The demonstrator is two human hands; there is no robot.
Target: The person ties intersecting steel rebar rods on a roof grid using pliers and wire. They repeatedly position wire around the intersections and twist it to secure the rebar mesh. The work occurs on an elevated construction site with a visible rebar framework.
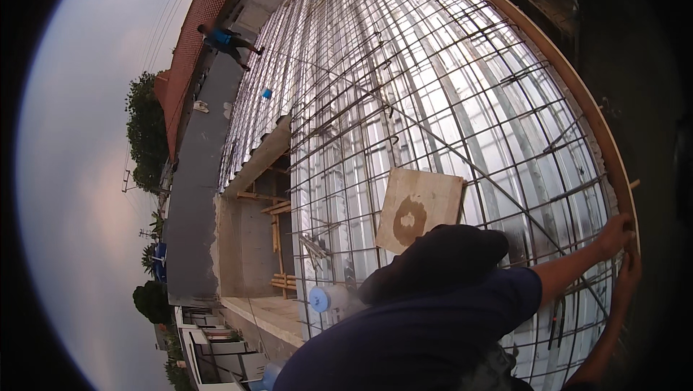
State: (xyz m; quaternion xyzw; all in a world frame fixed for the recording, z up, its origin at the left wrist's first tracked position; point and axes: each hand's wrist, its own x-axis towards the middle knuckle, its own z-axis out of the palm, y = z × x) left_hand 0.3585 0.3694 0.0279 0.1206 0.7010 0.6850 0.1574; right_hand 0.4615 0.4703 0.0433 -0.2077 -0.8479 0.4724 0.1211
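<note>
Rooftop work is showing here, and going from the left: a second person (229, 40) in a blue top is crouching far off on the grey concrete strip beside the red tile roof (206, 9). Below, an opening in the deck is showing stacked timber (281, 207). A grid of steel rebar (404, 102) is lying over the shiny corrugated metal deck, probably to reinforce it. A square plywood board (419, 211) with a brown stain is resting flat on the bars — perhaps as a stepping place. A blue round object (320, 299) is sitting near the lower edge.

At the right, both hands are meeting on the curved wooden edge board (577, 95). Its long axis is running from the top of the picture down to the right, following the deck rim. The upper hand (616, 234) is closing its fingers over the board's top; the lower hand (629, 272) is pressing just beneath — whether its fingers are closed, I cannot tell.
</note>
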